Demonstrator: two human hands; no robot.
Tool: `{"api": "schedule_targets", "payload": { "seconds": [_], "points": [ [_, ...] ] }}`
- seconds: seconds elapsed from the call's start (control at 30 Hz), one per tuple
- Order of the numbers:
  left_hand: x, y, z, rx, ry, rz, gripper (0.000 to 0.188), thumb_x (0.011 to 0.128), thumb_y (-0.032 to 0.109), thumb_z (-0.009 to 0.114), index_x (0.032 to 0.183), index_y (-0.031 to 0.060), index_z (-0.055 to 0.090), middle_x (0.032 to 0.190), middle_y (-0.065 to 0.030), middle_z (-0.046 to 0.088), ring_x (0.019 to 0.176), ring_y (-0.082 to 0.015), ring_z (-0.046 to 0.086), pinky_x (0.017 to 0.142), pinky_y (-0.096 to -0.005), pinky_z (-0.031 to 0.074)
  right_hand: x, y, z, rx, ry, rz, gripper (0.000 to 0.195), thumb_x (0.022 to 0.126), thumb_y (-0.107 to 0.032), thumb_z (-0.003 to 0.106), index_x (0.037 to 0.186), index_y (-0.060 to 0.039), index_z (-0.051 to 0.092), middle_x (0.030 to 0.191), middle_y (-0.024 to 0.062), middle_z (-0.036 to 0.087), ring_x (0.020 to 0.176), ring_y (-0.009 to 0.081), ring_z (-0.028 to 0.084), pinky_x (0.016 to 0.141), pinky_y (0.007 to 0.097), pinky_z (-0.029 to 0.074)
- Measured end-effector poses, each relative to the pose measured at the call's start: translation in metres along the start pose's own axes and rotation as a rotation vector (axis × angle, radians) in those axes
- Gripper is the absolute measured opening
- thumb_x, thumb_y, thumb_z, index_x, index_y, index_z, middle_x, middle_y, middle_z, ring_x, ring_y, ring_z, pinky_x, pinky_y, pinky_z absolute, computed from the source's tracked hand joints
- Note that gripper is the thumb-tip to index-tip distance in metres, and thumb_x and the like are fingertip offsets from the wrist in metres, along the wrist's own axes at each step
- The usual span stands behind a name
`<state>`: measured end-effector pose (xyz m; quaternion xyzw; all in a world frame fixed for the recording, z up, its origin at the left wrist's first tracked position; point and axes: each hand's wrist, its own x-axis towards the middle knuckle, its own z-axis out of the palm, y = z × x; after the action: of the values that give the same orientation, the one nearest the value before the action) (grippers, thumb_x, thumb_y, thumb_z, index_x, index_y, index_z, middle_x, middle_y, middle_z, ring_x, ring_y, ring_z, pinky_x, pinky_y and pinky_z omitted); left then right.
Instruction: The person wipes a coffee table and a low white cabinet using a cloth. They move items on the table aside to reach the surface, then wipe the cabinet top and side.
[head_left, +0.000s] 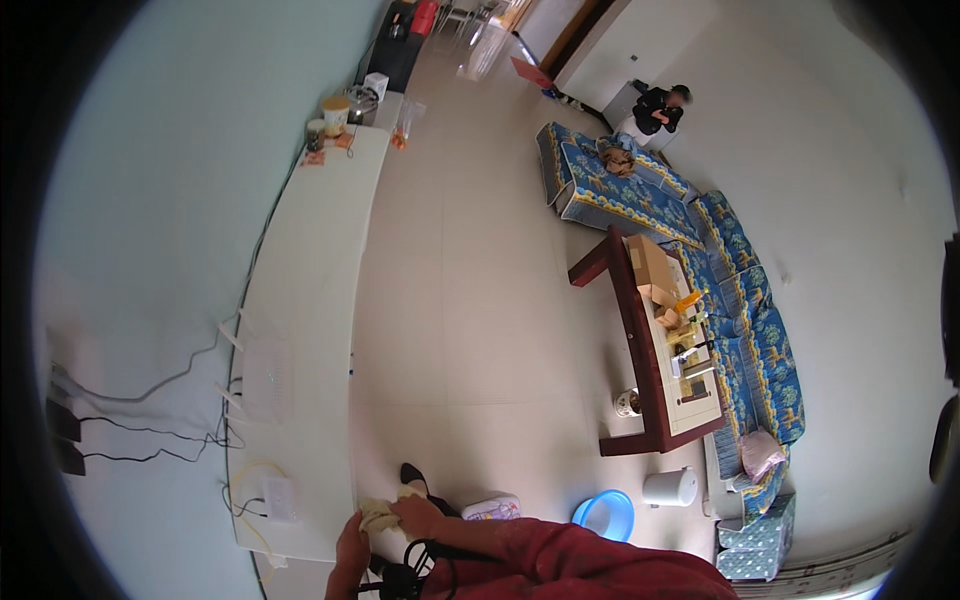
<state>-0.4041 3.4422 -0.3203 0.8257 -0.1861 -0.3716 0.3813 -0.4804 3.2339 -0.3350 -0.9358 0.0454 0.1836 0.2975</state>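
Near the bottom of the head view, a pale yellowish cloth (379, 517) is bunched between my two hands, beside the near end of a long white cabinet top (315, 300). My left hand (351, 541) grips the cloth's left side. From the other side, my right hand (417, 516) holds it, with a fold showing above the fingers. A white router (266, 379) with antennas and a small white box (280, 500) with cables rest on the cabinet.
A blue basin (606, 516), a white bin (670, 487) and a patterned case (491, 508) are on the floor. A dark red coffee table (637, 345) holds a cardboard box (651, 268). Beyond are a blue patterned sofa (630, 191) and another person (654, 114).
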Motion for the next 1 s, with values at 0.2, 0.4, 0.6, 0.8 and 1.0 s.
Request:
{"api": "schedule_targets", "payload": {
  "seconds": [0.2, 0.4, 0.6, 0.8, 1.0],
  "points": [
    [-0.029, -0.002, 0.001, -0.397, 0.104, -0.041, 0.039, 0.097, 0.02, 0.046, 0.132, 0.0024, 0.053, 0.12, -0.0189, 0.064, 0.112, -0.0306, 0.061, 0.094, -0.0377, 0.05, -0.017, -0.024, -0.007, 0.246, -0.112, 0.019, 0.04, 0.085, -0.042, 0.062, 0.1, -0.0048, 0.061, 0.094, 0.0202, 0.066, 0.095, 0.0376, 0.064, 0.084, 0.0482, 0.05],
    [-0.033, 0.105, -0.017, -0.01, 0.089, 0.525, 0.041, 0.082, 0.011, 0.064, 0.122, 0.0063, 0.063, 0.113, -0.0167, 0.068, 0.105, -0.035, 0.065, 0.087, -0.0395, 0.054, -0.016, 0.026, 0.007, 0.437, -0.141, 0.01, 0.052, 0.081, -0.051, 0.065, 0.101, -0.0035, 0.059, 0.098, 0.0222, 0.066, 0.098, 0.0419, 0.063, 0.082, 0.0487, 0.049],
    [-0.028, 0.046, -0.024, 0.07, 0.108, 0.21, 0.034, 0.091, 0.02, 0.056, 0.12, 0.0038, 0.058, 0.122, -0.0209, 0.058, 0.112, -0.0396, 0.057, 0.094, -0.0442, 0.049, 0.014, 0.004, -0.027, 0.609, -0.203, 0.146, 0.058, 0.074, -0.057, 0.071, 0.102, -0.0069, 0.066, 0.093, 0.0157, 0.067, 0.088, 0.0288, 0.065, 0.081, 0.0392, 0.049],
    [0.006, 0.098, -0.021, -0.341, 0.078, 0.051, 0.04, 0.101, 0.025, 0.04, 0.129, -0.0007, 0.055, 0.123, -0.0158, 0.06, 0.115, -0.025, 0.058, 0.098, -0.034, 0.045, 0.011, 0.015, -0.099, 0.652, -0.145, 0.229, 0.038, 0.086, -0.027, 0.065, 0.116, -0.0049, 0.065, 0.101, 0.0121, 0.071, 0.091, 0.0205, 0.067, 0.082, 0.034, 0.052],
    [0.049, 0.117, -0.011, -0.333, 0.146, 0.086, 0.042, 0.101, 0.026, 0.041, 0.131, 0.0, 0.054, 0.117, -0.0137, 0.064, 0.11, -0.0232, 0.06, 0.096, -0.0335, 0.046, 0.041, 0.042, -0.14, 0.766, -0.184, 0.186, 0.035, 0.087, -0.024, 0.063, 0.115, -0.0041, 0.065, 0.101, 0.009, 0.069, 0.092, 0.016, 0.065, 0.083, 0.031, 0.051]
  ]
}}
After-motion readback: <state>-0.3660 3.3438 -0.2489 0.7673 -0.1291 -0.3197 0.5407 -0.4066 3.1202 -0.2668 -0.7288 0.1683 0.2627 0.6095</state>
